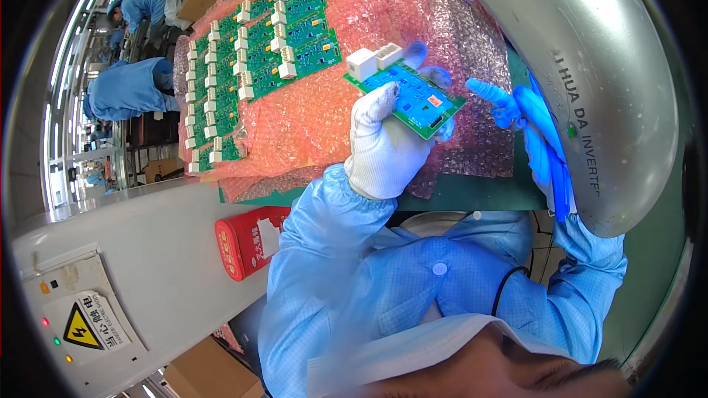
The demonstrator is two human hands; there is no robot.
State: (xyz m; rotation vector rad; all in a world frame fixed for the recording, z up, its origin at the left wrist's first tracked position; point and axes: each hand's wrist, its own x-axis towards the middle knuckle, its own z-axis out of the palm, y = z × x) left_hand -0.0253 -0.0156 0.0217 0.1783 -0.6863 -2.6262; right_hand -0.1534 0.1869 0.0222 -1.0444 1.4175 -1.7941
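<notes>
My left hand, in a white knitted glove, grips a green circuit board. Its thumb lies over the board's face, and fingertips show past the far and right edges. White block connectors stand along the board's far left side, and a small orange label sits near its right end. Blue light falls across the board. To the right of it, apart from it, is my right hand, gloved and lit strongly blue. One finger stretches toward the board; the other fingers partly overlap. I see nothing held there.
Rows of similar green boards lie on pink bubble wrap over a green tabletop. A large grey metal housing overhangs the right side. At left are a red box, a pale cabinet and co-workers in blue.
</notes>
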